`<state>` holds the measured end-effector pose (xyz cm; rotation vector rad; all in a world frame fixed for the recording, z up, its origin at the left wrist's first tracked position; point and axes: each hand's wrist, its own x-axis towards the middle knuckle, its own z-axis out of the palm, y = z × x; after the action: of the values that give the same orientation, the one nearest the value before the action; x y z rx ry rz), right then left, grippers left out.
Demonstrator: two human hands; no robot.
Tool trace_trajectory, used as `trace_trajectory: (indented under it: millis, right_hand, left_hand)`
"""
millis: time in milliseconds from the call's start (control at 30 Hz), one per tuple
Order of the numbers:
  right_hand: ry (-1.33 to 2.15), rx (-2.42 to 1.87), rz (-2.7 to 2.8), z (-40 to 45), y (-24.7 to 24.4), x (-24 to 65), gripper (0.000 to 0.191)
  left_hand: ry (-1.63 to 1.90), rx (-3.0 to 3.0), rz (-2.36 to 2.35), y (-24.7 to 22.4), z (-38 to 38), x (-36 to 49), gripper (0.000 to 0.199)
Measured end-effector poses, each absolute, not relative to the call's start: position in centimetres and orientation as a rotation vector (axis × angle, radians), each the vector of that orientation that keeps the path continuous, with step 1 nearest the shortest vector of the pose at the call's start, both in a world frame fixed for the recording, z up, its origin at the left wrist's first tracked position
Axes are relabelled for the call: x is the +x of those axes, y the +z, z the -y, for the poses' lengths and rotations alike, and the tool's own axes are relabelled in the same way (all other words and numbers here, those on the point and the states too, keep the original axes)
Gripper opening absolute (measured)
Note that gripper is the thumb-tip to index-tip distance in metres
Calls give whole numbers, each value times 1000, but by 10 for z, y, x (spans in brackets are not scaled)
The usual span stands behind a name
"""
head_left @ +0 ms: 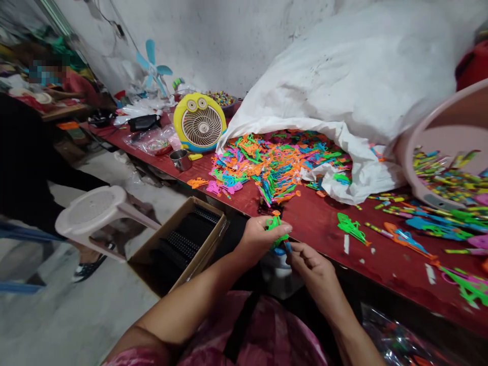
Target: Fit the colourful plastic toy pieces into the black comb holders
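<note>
My left hand (259, 238) grips a bright green plastic toy piece (275, 227) above the table's near edge. My right hand (308, 267) pinches a small blue plastic part (287, 247) against the green piece. A heap of neon plastic toy pieces (274, 165) spills from a white sack (335, 86) onto the red tabletop (324, 216). To the right lie a green toy piece (353, 229) and an orange-and-blue toy piece (407, 240). A pink basin (446, 152) holds several coloured plastic sticks.
Below the table's near edge, left of my hands, stands an open cardboard box (179, 244) with black contents. Beyond it are a white plastic stool (91, 211) and a standing person (30, 162). A yellow cartoon-shaped fan (199, 122) and steel cup (180, 159) sit on the table.
</note>
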<state>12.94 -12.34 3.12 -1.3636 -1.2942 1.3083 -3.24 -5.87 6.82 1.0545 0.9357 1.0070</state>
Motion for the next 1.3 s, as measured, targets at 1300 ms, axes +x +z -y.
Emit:
trace_trajectory:
  millis: [1300]
  right_hand:
    - [799,-1469,1322,44,40,161,36]
  left_hand:
    - [1557,1395,-1371,15,21,-56,20]
